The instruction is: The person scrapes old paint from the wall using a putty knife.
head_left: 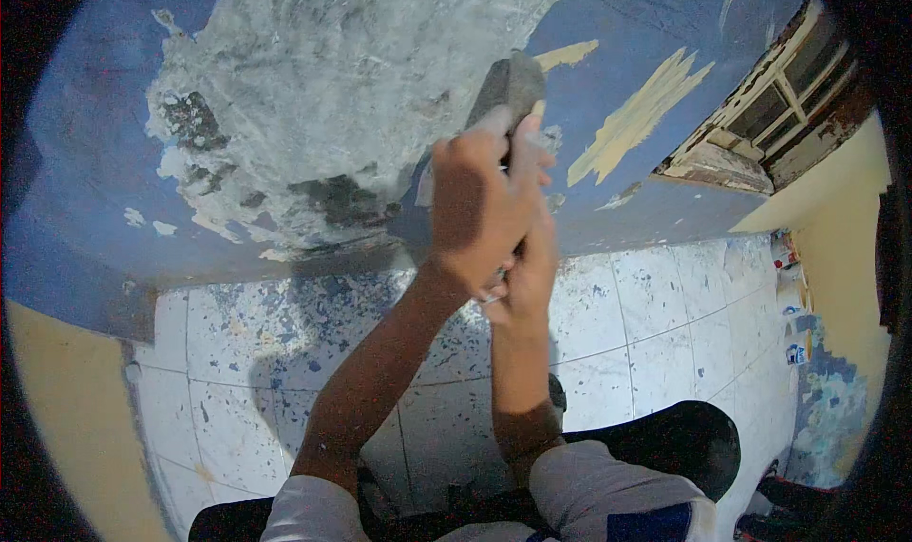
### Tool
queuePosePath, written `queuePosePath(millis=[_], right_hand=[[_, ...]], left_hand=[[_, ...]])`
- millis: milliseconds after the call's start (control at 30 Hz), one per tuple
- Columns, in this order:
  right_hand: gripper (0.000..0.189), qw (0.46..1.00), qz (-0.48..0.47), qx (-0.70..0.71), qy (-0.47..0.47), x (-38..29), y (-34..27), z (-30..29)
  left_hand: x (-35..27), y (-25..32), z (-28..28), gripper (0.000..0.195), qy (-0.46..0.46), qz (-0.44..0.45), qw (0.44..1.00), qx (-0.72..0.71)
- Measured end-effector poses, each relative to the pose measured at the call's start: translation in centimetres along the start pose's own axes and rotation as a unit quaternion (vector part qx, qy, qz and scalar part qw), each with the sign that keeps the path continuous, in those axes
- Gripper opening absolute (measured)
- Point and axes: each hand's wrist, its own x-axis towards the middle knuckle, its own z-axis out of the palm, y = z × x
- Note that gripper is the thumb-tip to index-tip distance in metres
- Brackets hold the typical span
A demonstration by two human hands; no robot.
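Note:
A flat grey tool, probably a scraper, meets the wall where bare plaster borders blue paint. Motion blur and my fingers hide most of it, so its exact kind is unclear. My left hand is closed around its upper part, knuckles toward the wall. Against it, my right hand also grips the tool, with fingers curled near its lower end. The peeled wall patch is grey-white with dark spots. Blue paint surrounds it, and cream streaks show to the right of my hands.
Blue paint flakes litter the white tile floor below the wall. A weathered window frame is at upper right. Paint containers stand along the right wall. My dark-clad knee is at lower right, and dark footwear shows near the corner.

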Motion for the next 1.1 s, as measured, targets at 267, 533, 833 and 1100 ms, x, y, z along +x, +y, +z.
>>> queuePosePath(millis=[267,533,833,1100], right_hand=[[0.031,0.998,-0.037,-0.044,0.023,0.2,-0.7,2.0],[0.028,0.984,-0.097,-0.137,-0.057,3.0,-1.4,2.6],[0.03,0.997,-0.008,-0.063,-0.049,0.8,1.2,-0.5],[0.029,0.994,0.01,-0.1,-0.038,2.3,0.7,-0.9]], left_hand=[[1.1,0.1,-0.4,0.032,-0.018,0.003,0.999,-0.031],[2.8,0.8,-1.2,0.033,0.011,0.016,0.992,-0.125],[-0.9,-3.3,-0.8,0.031,0.022,-0.011,1.0,-0.016],[0.4,-3.7,-0.5,0.03,0.001,-0.05,0.999,-0.011]])
